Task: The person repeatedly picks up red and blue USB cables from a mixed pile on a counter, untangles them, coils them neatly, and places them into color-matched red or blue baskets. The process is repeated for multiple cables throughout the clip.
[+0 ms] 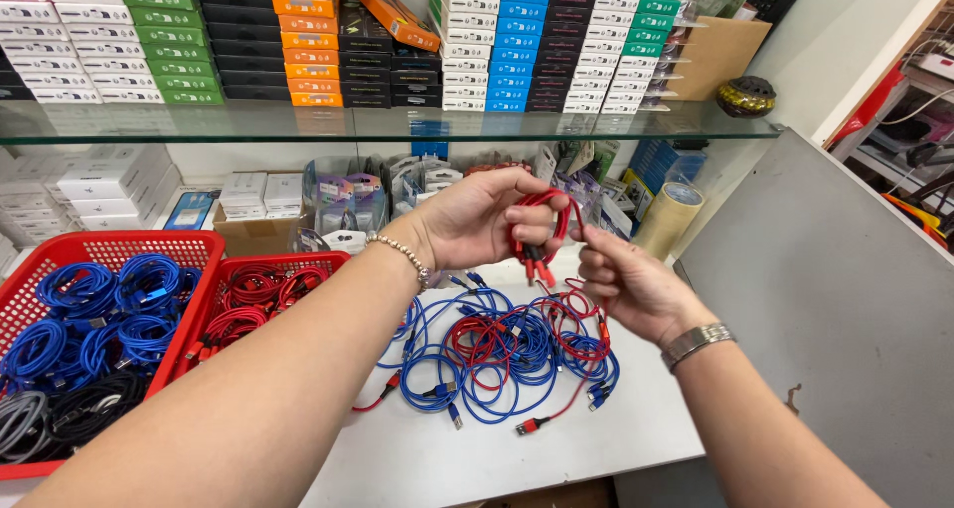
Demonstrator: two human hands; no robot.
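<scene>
Red cable (537, 232) coiled in loops, seemingly bunched, plugs dangling.

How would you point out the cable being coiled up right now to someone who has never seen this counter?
Start at the white counter below the glass shelf and find the tangle of blue and red cables lying on it. Just above that pile, the left hand and right hand meet around a small red cable coil. It is the only cable lifted off the counter, and all red.
</scene>
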